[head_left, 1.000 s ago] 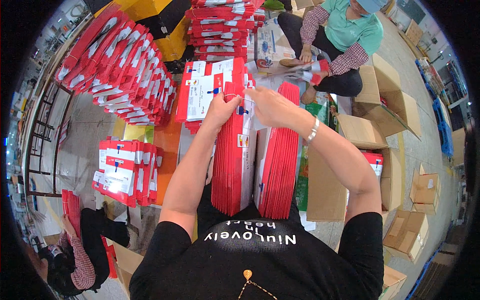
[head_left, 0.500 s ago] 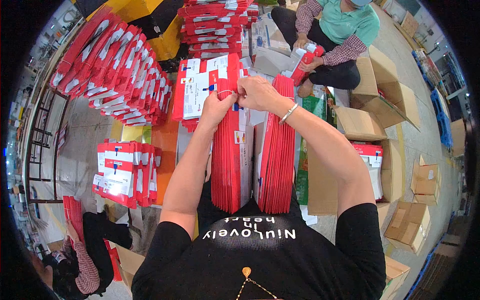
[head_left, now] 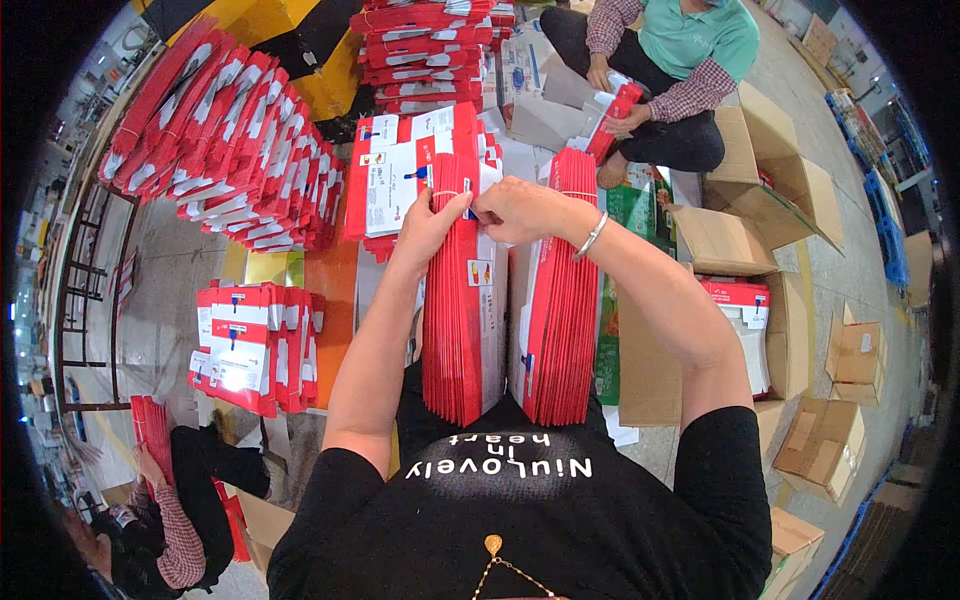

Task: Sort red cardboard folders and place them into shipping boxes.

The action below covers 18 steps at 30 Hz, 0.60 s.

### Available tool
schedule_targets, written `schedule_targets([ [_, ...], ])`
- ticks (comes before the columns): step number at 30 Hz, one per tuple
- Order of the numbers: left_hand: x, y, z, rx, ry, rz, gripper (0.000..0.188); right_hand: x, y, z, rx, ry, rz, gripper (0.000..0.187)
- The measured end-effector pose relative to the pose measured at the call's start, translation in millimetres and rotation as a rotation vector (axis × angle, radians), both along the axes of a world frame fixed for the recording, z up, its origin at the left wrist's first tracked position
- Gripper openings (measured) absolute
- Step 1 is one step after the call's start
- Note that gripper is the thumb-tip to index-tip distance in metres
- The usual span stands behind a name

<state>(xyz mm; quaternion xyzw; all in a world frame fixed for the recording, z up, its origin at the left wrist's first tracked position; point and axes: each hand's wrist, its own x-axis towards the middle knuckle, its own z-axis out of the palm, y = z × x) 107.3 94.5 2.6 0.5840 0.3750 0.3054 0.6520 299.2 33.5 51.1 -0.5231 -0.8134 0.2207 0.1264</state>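
Note:
Two thick bundles of flat folded red-and-white cartons stand on edge side by side against my lap. Over the far end of the left bundle (head_left: 455,330), my left hand (head_left: 428,235) is closed, its thumb on the red edges. A thin pale band (head_left: 452,192) crosses those edges just beyond the thumb. My right hand (head_left: 530,210) is closed in a fist at the same bundle's right face, close to the band; what its fingers pinch is hidden. The right bundle (head_left: 560,330) has a similar band (head_left: 578,194) near its far end, and my right wrist passes over it.
Flat cartons (head_left: 395,190) lie piled just beyond my hands. Tall carton stacks (head_left: 250,150) rise at far left, a smaller pile (head_left: 235,345) below. Opened cardboard boxes (head_left: 725,245) stand at right. One co-worker (head_left: 690,50) sits ahead handling a carton; another (head_left: 165,520) is at lower left.
The loose arc of band near my left thumb now lies flatter across the bundle. My right hand has moved slightly down and toward me along the bundle's side.

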Motion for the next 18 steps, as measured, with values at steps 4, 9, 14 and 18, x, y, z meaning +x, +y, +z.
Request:
schedule_targets([
  [4, 0.4, -14.6, -4.4, 0.101, -0.031, 0.028, 0.051, 2.8, -9.1, 9.8, -0.034, 0.009, 0.018, 0.017],
  [9, -13.8, -26.0, -12.2, 0.373, 0.191, 0.092, 0.088, 11.4, -46.9, 55.1, 0.317, 0.008, -0.171, 0.049],
  [14, -36.3, -77.2, -9.8, 0.383, 0.195, -0.034, 0.111, 31.3, -142.8, 78.7, 0.366, -0.713, -0.003, 0.057],
  [18, -52.2, -95.7, -12.5, 0.283, 0.130, 0.031, 0.109, 37.9, -140.8, 40.2, 0.585, -0.674, 0.178, 0.057],
])
